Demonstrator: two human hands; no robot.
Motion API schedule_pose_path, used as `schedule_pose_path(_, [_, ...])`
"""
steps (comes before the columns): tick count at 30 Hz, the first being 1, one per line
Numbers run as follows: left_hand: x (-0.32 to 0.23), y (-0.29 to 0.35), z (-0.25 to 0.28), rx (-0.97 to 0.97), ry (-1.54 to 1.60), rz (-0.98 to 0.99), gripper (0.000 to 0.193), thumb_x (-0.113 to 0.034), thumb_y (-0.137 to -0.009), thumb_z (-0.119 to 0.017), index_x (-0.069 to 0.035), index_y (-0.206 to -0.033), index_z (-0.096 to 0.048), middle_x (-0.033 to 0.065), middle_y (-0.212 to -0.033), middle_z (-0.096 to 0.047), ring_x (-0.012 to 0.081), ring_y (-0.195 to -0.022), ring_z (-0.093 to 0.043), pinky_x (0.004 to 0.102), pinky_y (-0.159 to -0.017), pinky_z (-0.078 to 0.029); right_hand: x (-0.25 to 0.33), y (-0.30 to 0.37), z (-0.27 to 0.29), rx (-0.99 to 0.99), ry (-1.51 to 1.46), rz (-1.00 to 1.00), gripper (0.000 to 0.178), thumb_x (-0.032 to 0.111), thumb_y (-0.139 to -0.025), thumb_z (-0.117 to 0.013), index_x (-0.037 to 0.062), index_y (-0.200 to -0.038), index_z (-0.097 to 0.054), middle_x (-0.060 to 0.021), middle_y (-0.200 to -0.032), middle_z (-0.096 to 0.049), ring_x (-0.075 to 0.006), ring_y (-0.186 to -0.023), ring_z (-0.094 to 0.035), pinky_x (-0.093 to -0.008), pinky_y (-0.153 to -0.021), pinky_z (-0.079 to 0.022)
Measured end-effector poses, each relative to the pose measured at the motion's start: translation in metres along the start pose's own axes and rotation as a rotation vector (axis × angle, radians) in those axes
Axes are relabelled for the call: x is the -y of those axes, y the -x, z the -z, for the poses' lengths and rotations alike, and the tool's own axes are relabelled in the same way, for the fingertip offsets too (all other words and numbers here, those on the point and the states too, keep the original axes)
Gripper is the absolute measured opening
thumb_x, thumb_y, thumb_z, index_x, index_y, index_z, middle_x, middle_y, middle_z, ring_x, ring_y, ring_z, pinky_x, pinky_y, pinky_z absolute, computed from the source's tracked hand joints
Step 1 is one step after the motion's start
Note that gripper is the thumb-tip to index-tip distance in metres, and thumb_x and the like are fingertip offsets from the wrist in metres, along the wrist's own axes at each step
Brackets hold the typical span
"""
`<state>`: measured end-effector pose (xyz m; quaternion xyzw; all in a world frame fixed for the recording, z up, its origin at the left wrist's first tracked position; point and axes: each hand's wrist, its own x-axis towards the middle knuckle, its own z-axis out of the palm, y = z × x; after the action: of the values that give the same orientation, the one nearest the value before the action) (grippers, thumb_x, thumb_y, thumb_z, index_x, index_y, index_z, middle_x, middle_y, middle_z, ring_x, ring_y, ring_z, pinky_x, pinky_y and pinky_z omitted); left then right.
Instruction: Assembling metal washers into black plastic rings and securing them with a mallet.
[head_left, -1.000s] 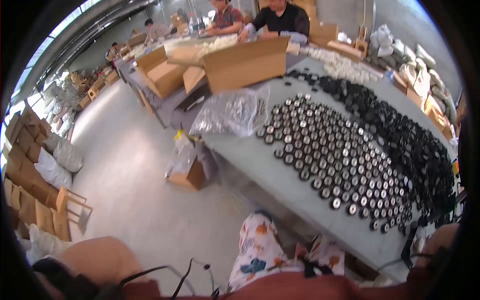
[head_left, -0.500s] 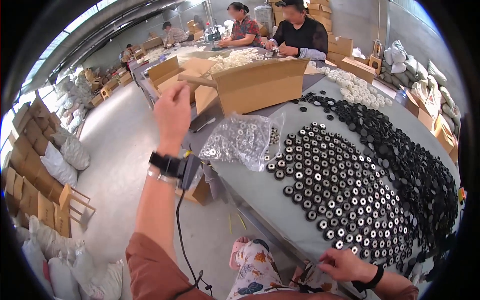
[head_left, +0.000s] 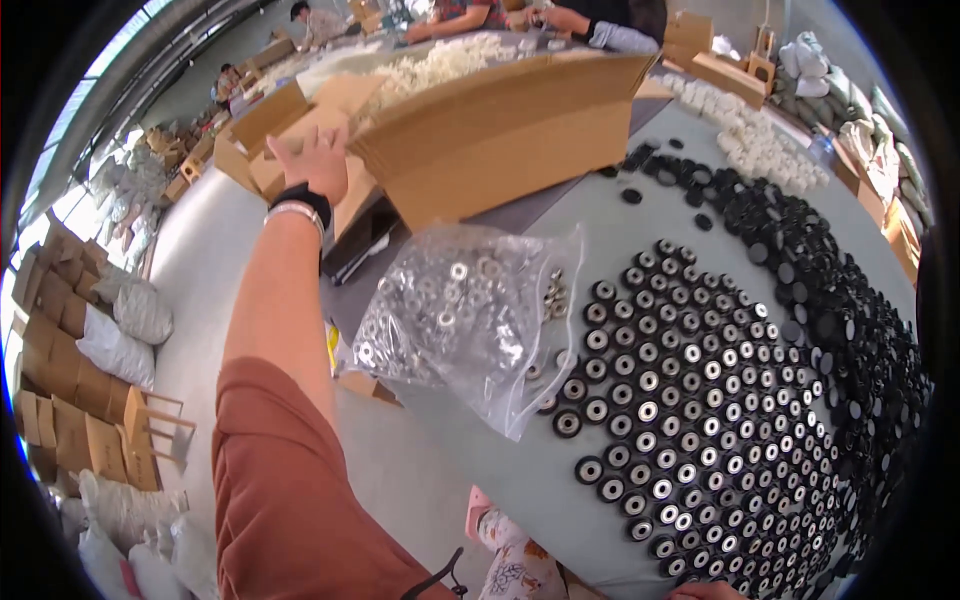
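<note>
The left hand [head_left: 318,165] is extended forward at arm's length, palm open and fingers spread wide, with nothing held in its grip; a black wrist device and a thin metal bangle are worn just below it. It is positioned against the near corner of a large corrugated cardboard box [head_left: 500,135], whose tan flaps stand open; whether contact is made cannot be told. The right hand is seen only as a sliver at the lower edge, so its grip cannot be told. On the smooth pale grey surface [head_left: 600,250], a crinkled transparent plastic bag [head_left: 470,320] is laid near the left edge, filled with small bright metal washers. Just beside the bag, on its right, round black discs [head_left: 700,400] with shiny metal centres are arranged in tight rows. Plain black discs [head_left: 800,250] are heaped further right. Small white parts [head_left: 750,130] are piled beyond them.
</note>
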<state>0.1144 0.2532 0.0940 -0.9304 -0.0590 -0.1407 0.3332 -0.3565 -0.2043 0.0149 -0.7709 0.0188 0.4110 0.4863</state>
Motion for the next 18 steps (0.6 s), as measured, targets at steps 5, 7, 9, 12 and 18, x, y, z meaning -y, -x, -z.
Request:
schedule_pose_path(5, [0.000,0.008,0.016,0.043,0.121,-0.137,0.038,-0.041,-0.085,-0.053,-0.012,-0.110,-0.057,0.0111,-0.118,-0.057,0.0271,-0.110,-0.053,0.0554,-0.088,-0.037,0.003,-0.009,0.002,-0.091,-0.154,-0.062,0.019,0.013,-0.092,-0.049,-0.0010,-0.096,-0.062,-0.0130,-0.086,-0.063,-0.0220,-0.078,-0.060,-0.0289,-0.069,-0.046])
schedule_pose_path(7, [0.003,0.011,0.005,0.017,0.247,-0.170,0.043,-0.049,-0.081,-0.057,-0.010,-0.099,-0.062,0.0135,-0.107,-0.062,0.0301,-0.099,-0.060,0.0476,-0.082,-0.045,0.005,-0.008,-0.002,-0.112,-0.135,-0.054,0.018,0.012,-0.092,-0.049,-0.0012,-0.095,-0.062,-0.0124,-0.085,-0.063,-0.0215,-0.077,-0.060,-0.0286,-0.069,-0.046])
schedule_pose_path(9, [0.004,0.017,-0.008,-0.121,0.391,-0.108,0.052,-0.055,-0.078,-0.057,-0.006,-0.094,-0.065,0.0168,-0.095,-0.065,0.0344,-0.088,-0.062,0.0410,-0.074,-0.050,0.015,-0.007,-0.004,-0.139,-0.102,-0.033,0.017,0.010,-0.091,-0.050,-0.0015,-0.094,-0.062,-0.0116,-0.084,-0.063,-0.0211,-0.075,-0.059,-0.0284,-0.067,-0.045])
schedule_pose_path(12, [0.035,0.038,-0.005,-0.020,0.572,0.154,0.059,-0.058,-0.078,-0.056,-0.003,-0.095,-0.064,0.0179,-0.095,-0.065,0.0336,-0.089,-0.062,0.0448,-0.077,-0.048,0.012,-0.001,-0.013,-0.161,-0.052,0.044,0.016,0.011,-0.090,-0.053,-0.0024,-0.093,-0.061,-0.0113,-0.082,-0.063,-0.0202,-0.074,-0.059,-0.0285,-0.066,-0.045])
schedule_pose_path(18, [0.045,0.208,0.057,-0.021,1.439,0.336,0.036,-0.033,-0.078,-0.066,0.002,-0.085,-0.059,0.0063,-0.066,-0.059,0.0162,-0.056,-0.056,0.0322,-0.052,-0.044,0.003,0.020,-0.031,-0.165,-0.430,0.109,0.022,0.005,-0.087,-0.055,-0.0049,-0.107,-0.056,-0.0145,-0.088,-0.066,-0.0172,-0.077,-0.064,-0.0278,-0.070,-0.052])
